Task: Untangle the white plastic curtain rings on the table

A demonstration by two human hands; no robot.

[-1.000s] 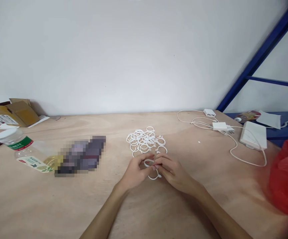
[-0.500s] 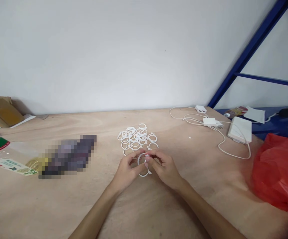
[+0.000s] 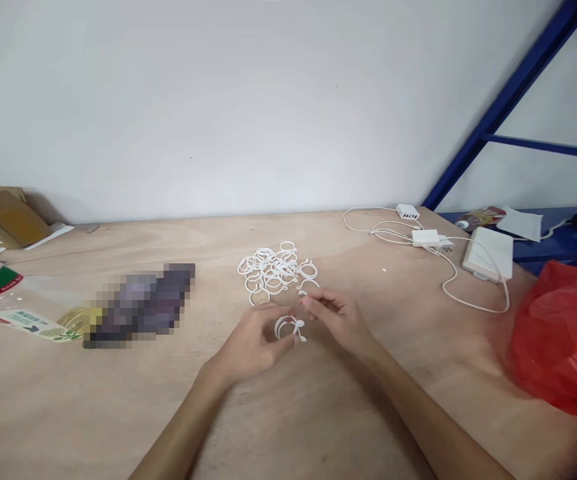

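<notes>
Far off to the left of my left hand there's a clear plastic bottle with a green label lying on the plywood worktop. My left hand is pinching a couple of joined white plastic rings. Just right of it, my right hand has its fingers loosely curled, holding nothing. The pile of white plastic rings sits just beyond both hands.

A pixelated patch hides whatever lies near the table's left side. The plastic bottle beside it is cut by the left edge, its cap out of view. The red bag at the right is blurred and cropped.
</notes>
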